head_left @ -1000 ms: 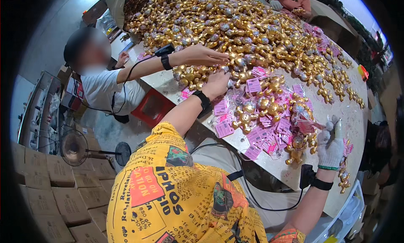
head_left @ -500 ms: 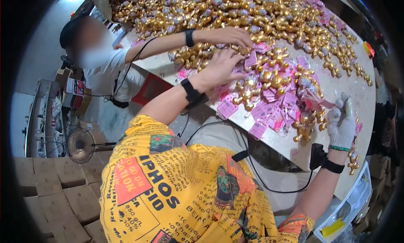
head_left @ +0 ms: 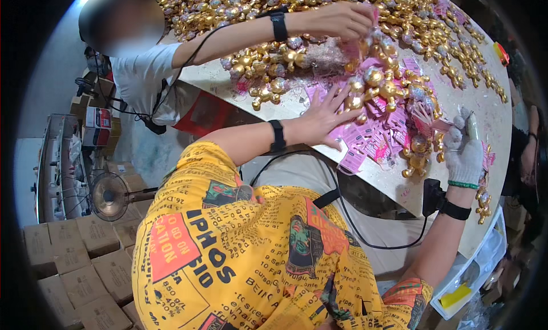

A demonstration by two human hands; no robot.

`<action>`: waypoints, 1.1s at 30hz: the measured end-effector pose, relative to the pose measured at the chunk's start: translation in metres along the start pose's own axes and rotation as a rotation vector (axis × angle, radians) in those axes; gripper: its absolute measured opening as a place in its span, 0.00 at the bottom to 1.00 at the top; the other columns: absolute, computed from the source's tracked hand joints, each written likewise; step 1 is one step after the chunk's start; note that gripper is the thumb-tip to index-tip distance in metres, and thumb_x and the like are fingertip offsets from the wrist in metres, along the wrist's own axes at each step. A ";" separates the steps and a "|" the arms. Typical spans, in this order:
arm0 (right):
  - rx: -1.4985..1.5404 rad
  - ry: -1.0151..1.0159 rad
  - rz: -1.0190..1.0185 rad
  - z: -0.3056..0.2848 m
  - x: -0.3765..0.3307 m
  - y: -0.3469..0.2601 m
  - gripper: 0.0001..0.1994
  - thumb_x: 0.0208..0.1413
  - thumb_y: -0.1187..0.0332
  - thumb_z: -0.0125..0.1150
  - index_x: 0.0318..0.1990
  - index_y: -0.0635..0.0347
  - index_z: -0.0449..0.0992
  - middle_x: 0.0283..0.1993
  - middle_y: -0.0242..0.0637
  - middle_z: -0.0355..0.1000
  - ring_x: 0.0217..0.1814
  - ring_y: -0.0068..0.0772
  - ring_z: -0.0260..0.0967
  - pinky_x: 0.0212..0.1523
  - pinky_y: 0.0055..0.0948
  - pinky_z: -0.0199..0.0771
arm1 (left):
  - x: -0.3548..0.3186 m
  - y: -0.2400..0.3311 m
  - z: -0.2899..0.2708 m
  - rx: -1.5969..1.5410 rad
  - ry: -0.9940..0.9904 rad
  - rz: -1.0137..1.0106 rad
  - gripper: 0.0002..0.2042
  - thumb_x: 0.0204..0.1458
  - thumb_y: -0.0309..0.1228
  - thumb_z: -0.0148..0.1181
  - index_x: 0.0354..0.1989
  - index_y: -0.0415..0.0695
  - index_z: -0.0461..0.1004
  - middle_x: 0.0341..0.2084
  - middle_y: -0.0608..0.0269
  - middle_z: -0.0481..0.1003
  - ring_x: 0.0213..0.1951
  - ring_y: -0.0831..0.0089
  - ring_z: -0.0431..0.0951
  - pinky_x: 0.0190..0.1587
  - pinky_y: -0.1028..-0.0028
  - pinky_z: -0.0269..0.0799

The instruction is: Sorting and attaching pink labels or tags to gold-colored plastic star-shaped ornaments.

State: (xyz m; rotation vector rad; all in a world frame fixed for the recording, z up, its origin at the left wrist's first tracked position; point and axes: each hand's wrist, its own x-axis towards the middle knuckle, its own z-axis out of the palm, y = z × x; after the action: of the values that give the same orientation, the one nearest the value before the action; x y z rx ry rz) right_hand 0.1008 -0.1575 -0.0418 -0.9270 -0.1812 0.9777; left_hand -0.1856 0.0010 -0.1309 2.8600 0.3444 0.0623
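Observation:
My bare left hand (head_left: pixel 324 120) lies with spread fingers on pink printed cards (head_left: pixel 355 157) at the table's near edge. Its fingertips reach beside shiny gold bear-like figures (head_left: pixel 374 90) with silver glittery parts. On the right, my right hand (head_left: pixel 465 161) wears a white knitted glove with a green cuff. Its fingers are bent in, and a pale, finger-like length points up from it. Whatever they grip is too unclear to name. Pink cards (head_left: pixel 423 120) and gold figures (head_left: pixel 419 156) lie just left of the glove.
A large heap of gold figures (head_left: pixel 240 16) covers the far side of the table (head_left: pixel 399 196). A co-worker's hand (head_left: pixel 351 21) reaches in from the left, holding a figure with pink on it. Cartons (head_left: pixel 74 261), a fan (head_left: pixel 110 196) and a white bin (head_left: pixel 476 267) stand around.
My left hand has come down toward me and flattened, fingers spreading over the cards. The co-worker's hand has risen with a gold figure. My right hand has barely moved.

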 end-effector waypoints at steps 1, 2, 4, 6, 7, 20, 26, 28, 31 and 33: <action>-0.009 -0.002 0.002 0.001 -0.002 0.000 0.12 0.58 0.63 0.48 0.42 0.63 0.68 0.26 0.31 0.66 0.19 0.18 0.59 0.15 0.13 0.61 | 0.011 0.001 0.000 -0.006 0.014 -0.035 0.47 0.29 0.53 0.66 0.62 0.59 0.49 0.62 0.40 0.30 0.62 0.37 0.36 0.55 0.36 0.35; -0.018 -0.003 0.004 0.001 -0.003 -0.001 0.13 0.58 0.63 0.49 0.42 0.63 0.68 0.26 0.31 0.65 0.19 0.18 0.59 0.15 0.13 0.62 | 0.022 0.001 0.000 -0.011 0.028 -0.069 0.47 0.30 0.52 0.67 0.62 0.59 0.49 0.62 0.39 0.29 0.62 0.36 0.35 0.54 0.35 0.35; 0.011 -0.005 0.000 -0.002 -0.002 0.000 0.13 0.58 0.63 0.49 0.42 0.63 0.68 0.26 0.31 0.65 0.19 0.18 0.59 0.15 0.12 0.62 | 0.047 -0.003 0.002 -0.022 0.115 -0.133 0.43 0.33 0.48 0.66 0.61 0.57 0.51 0.62 0.40 0.30 0.61 0.35 0.34 0.53 0.33 0.37; 0.065 -0.043 0.016 -0.004 0.001 -0.001 0.13 0.58 0.62 0.49 0.42 0.63 0.68 0.27 0.31 0.65 0.19 0.17 0.58 0.16 0.12 0.62 | 0.071 -0.013 0.000 -0.021 0.214 -0.227 0.38 0.36 0.43 0.65 0.59 0.53 0.55 0.61 0.38 0.33 0.61 0.33 0.37 0.52 0.33 0.41; 0.066 -0.043 0.013 -0.006 0.001 -0.002 0.13 0.58 0.62 0.49 0.42 0.63 0.68 0.27 0.31 0.65 0.19 0.17 0.58 0.16 0.12 0.62 | 0.080 -0.017 -0.002 0.041 0.235 -0.287 0.36 0.38 0.42 0.63 0.58 0.51 0.55 0.61 0.37 0.38 0.60 0.33 0.40 0.52 0.34 0.44; 0.060 -0.069 0.005 -0.007 0.002 -0.004 0.11 0.58 0.64 0.48 0.41 0.63 0.69 0.28 0.31 0.66 0.22 0.18 0.61 0.19 0.12 0.63 | 0.019 0.026 0.011 0.111 0.107 0.068 0.32 0.45 0.42 0.56 0.60 0.54 0.53 0.60 0.46 0.46 0.62 0.46 0.44 0.58 0.44 0.41; 0.034 -0.111 0.016 -0.009 -0.001 -0.003 0.10 0.59 0.65 0.47 0.40 0.62 0.70 0.28 0.30 0.66 0.22 0.15 0.62 0.18 0.09 0.64 | 0.013 0.018 -0.020 -0.032 0.391 0.072 0.24 0.43 0.33 0.58 0.52 0.46 0.62 0.49 0.49 0.61 0.54 0.51 0.58 0.58 0.54 0.48; 0.016 -0.082 0.006 -0.003 -0.005 -0.005 0.10 0.59 0.66 0.47 0.41 0.62 0.69 0.28 0.30 0.66 0.22 0.15 0.62 0.18 0.09 0.64 | 0.007 0.002 -0.029 0.020 0.384 -0.032 0.24 0.42 0.33 0.58 0.50 0.45 0.63 0.48 0.49 0.61 0.53 0.52 0.59 0.58 0.55 0.48; -0.007 -0.014 0.000 0.010 -0.009 -0.002 0.09 0.58 0.66 0.47 0.41 0.61 0.69 0.27 0.30 0.66 0.21 0.14 0.61 0.18 0.10 0.64 | 0.001 -0.038 -0.038 0.164 0.428 -0.386 0.24 0.39 0.30 0.59 0.49 0.44 0.64 0.46 0.49 0.62 0.50 0.53 0.61 0.55 0.54 0.52; -0.007 -0.005 0.032 0.009 -0.010 -0.001 0.08 0.58 0.66 0.47 0.41 0.60 0.69 0.27 0.29 0.67 0.20 0.14 0.60 0.17 0.11 0.62 | 0.007 -0.080 -0.026 0.333 0.502 -0.472 0.20 0.40 0.30 0.57 0.45 0.44 0.67 0.42 0.48 0.63 0.50 0.55 0.62 0.55 0.51 0.50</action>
State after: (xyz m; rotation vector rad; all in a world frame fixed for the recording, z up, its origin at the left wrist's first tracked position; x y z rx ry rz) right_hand 0.0907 -0.1604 -0.0332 -0.9364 -0.1748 1.0091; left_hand -0.1989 0.0847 -0.1262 2.9526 1.2185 0.6931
